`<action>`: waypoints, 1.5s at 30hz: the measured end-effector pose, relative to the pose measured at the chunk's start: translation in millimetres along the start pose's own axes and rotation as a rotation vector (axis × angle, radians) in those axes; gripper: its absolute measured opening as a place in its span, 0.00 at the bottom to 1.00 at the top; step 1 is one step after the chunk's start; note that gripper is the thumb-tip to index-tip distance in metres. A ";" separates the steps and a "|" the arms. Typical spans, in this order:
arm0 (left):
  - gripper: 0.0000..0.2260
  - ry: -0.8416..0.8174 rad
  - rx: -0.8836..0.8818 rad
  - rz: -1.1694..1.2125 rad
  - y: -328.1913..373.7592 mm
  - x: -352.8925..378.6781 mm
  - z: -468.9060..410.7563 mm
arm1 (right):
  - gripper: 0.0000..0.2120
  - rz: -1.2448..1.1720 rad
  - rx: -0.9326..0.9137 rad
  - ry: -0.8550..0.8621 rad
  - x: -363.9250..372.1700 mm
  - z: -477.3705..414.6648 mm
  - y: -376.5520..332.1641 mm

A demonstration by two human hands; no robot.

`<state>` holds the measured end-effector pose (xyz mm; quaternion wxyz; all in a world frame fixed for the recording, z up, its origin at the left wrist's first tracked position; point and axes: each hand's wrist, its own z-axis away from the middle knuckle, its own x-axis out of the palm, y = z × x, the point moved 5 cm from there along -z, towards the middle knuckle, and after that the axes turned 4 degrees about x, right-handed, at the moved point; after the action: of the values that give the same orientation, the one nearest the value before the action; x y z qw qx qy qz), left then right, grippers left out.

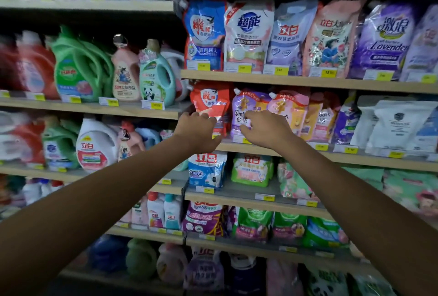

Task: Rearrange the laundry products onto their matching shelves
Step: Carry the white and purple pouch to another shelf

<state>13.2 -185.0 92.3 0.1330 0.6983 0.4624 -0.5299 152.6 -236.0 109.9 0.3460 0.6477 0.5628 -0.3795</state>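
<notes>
A red spouted detergent pouch (209, 101) stands at the left end of the middle shelf (369, 161) of the right-hand unit. My left hand (196, 129) reaches up to it, fingers curled over its lower front. Beside it stands a purple Comfort softener pouch (244, 103). My right hand (266, 129) is on that pouch's lower part, with forefinger and thumb curled against its front. A pink and yellow Comfort pouch (290, 108) stands just to the right, partly hidden by my right hand.
Large refill bags (248, 34) fill the shelf above; a blue bag (207, 170) and a green bag (252, 170) sit on the shelf below. The left unit holds handled bottles, among them a green one (75, 68) and a teal panda one (155, 77). Yellow price tags line the shelf edges.
</notes>
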 end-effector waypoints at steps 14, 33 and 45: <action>0.24 0.104 -0.123 -0.063 -171.8 -34.2 49.4 | 0.18 -0.001 -0.080 0.148 -46.8 -46.3 -167.8; 0.24 0.272 -0.365 -0.321 -447.3 -45.7 -40.2 | 0.20 -0.071 -0.307 0.471 -70.1 -302.5 -341.7; 0.25 0.412 -0.415 -0.385 -601.1 -11.6 -96.6 | 0.18 -0.017 -0.378 0.593 -53.0 -435.5 -448.4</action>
<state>-400.2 197.2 324.3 0.0734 0.6489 0.7005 -0.2879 -251.7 177.5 352.9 0.2783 0.6495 0.7045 -0.0668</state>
